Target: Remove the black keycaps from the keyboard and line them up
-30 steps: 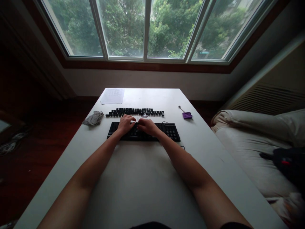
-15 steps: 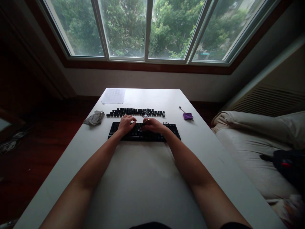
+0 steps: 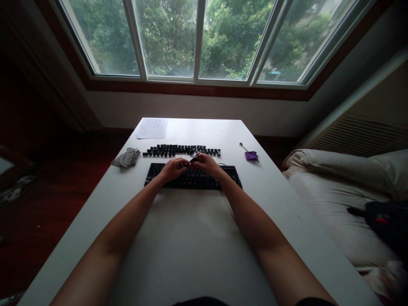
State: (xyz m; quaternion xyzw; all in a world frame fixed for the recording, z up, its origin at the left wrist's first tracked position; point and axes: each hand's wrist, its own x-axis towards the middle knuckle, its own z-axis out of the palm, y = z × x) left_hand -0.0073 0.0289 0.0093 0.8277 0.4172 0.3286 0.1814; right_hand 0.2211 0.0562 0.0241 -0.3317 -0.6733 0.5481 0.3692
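A black keyboard (image 3: 204, 182) lies across the table in front of me, partly covered by my hands. Over its upper edge, my right hand (image 3: 206, 165) is closed on a small dark tool with a shiny metal part, which looks like a keycap puller (image 3: 195, 159). My left hand (image 3: 174, 169) is beside it, its fingers curled together close to the tool's tip. Whatever is between the left fingertips is too small to tell. Just beyond the keyboard, loose black keycaps (image 3: 172, 148) stand in uneven rows.
A crumpled grey cloth (image 3: 126, 157) lies on the left of the white table (image 3: 191, 238). Paper sheets (image 3: 152, 128) lie at the far left corner. On the right are a purple cloth (image 3: 251, 155) and a thin brush-like stick (image 3: 243, 146). A pale sofa (image 3: 325, 204) stands to the right.
My right hand has lifted slightly off the keyboard with the tool, its tip now pointing left. My left hand has moved right and its fingers have closed near that tip.
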